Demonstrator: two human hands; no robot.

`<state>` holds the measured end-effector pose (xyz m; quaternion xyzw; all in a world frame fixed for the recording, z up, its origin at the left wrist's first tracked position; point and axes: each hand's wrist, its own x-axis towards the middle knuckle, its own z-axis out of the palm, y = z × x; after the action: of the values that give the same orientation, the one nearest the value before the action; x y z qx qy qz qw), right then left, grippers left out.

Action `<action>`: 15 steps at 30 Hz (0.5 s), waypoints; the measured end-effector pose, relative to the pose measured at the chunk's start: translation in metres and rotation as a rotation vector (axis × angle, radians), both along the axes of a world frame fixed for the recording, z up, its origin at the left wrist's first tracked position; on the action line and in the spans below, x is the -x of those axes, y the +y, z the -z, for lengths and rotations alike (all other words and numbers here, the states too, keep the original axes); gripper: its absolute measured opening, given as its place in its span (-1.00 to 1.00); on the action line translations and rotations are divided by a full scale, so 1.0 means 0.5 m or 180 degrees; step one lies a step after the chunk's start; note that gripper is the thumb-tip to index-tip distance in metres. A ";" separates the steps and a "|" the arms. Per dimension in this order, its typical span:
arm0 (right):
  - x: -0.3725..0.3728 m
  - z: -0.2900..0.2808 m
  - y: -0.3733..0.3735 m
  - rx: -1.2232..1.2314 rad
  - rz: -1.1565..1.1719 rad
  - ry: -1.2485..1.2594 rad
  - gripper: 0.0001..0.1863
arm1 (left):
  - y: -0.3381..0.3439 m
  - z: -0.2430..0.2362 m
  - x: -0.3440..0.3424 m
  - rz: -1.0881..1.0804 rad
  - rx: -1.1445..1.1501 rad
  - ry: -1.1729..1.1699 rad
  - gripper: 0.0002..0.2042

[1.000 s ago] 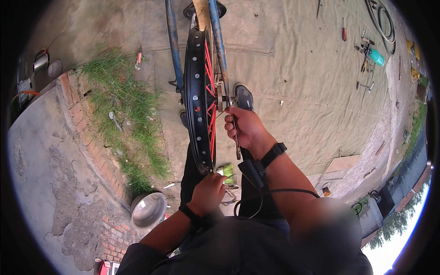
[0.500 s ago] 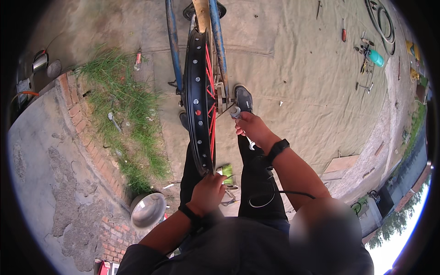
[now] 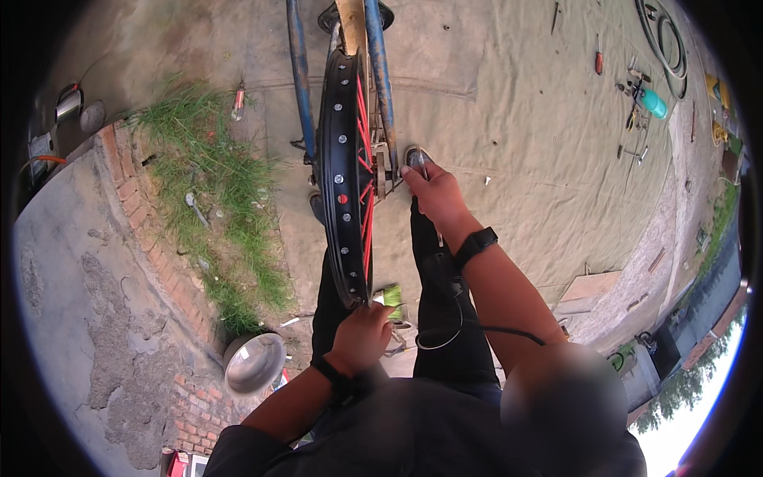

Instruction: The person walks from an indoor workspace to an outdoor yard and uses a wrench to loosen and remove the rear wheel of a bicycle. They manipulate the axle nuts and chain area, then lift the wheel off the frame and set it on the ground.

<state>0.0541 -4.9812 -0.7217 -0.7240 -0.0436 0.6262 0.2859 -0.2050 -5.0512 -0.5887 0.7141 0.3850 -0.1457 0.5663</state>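
A black wheel rim (image 3: 341,159) with red spokes (image 3: 366,230) stands in a blue, rust-worn bicycle fork (image 3: 378,71). My left hand (image 3: 359,338) is closed on the rim's lower end. My right hand (image 3: 431,193) is closed around a silver wrench (image 3: 420,163), just right of the hub (image 3: 381,175) near the fork end; whether the wrench touches the nut, I cannot tell. My shoe (image 3: 410,155) shows behind the wrench. A cable hangs below my right wrist.
On the tarp (image 3: 540,199) at right lie a screwdriver (image 3: 599,62), a teal bottle (image 3: 653,102), several tools and a coiled hose (image 3: 670,60). Left are grass (image 3: 214,207), a brick edge (image 3: 127,183) and a steel bowl (image 3: 253,362). A small screwdriver (image 3: 238,103) lies beyond.
My right hand took the wrench away from the hub, down and right, and has since raised it toward the hub again, turning over. My left hand stays on the rim.
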 end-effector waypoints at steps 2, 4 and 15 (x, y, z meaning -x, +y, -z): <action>-0.003 0.012 0.012 -0.0100 -0.0572 -0.0416 -0.63 | -0.002 0.004 0.007 0.0012 0.0007 0.0150 -0.74; -0.012 0.010 0.022 0.0075 -0.0700 -0.0149 -0.62 | -0.004 0.007 0.017 0.0013 -0.0021 0.0199 -0.75; -0.038 0.002 0.042 -0.0107 -0.0496 0.0606 -0.73 | 0.011 0.000 0.019 0.0076 -0.0095 0.0191 -0.76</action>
<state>0.0732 -4.9600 -0.7227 -0.6508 -0.0828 0.7116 0.2514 -0.2147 -5.0455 -0.5888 0.7223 0.3954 -0.1681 0.5420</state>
